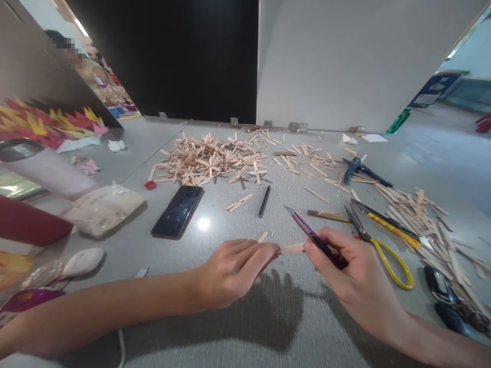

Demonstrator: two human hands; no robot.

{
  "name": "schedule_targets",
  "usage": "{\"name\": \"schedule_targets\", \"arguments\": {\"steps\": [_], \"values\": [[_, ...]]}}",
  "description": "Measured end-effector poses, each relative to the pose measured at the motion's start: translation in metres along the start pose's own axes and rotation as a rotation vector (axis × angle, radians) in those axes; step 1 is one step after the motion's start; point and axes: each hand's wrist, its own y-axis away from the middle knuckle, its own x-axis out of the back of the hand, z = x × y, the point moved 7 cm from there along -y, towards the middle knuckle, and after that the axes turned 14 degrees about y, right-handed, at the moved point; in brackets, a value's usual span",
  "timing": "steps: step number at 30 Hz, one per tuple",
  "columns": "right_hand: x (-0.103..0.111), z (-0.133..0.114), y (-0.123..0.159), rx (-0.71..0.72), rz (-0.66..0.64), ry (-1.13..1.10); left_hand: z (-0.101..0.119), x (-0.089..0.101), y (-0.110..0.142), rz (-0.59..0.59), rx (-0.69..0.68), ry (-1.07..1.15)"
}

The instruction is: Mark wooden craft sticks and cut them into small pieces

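My left hand [241,268] is closed, its thumb and fingers pinching one end of a thin wooden stick [293,248]. The stick's other end meets the thumb and fingertips of my right hand [353,276]. That hand is also wrapped round a pink-and-black craft knife [307,226], whose pointed silver blade is directed away, up and to the left. Another short stick piece [263,236] shows just behind my left fingers; whether they touch it I cannot tell. Both hands are just above the grey table [215,332], casting shadows on it.
Beyond lie a heap of stick pieces [207,158], a black phone [178,212] and a black pen [264,201]. To the right are yellow-handled scissors [395,263], blue-handled pliers [355,166], a yellow-black cutter [399,228] and loose sticks [445,240]. A mouse [84,261] sits left.
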Motion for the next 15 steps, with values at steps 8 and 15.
{"name": "schedule_targets", "arguments": {"steps": [8,15], "values": [[-0.0054,-0.002,0.0066,0.019,-0.009,-0.031,0.0093,-0.0029,-0.0092,-0.115,-0.086,-0.164],[-0.0079,0.0035,0.0039,0.016,0.002,-0.032,0.0014,-0.0016,-0.0063,-0.1,0.091,-0.119]]}}
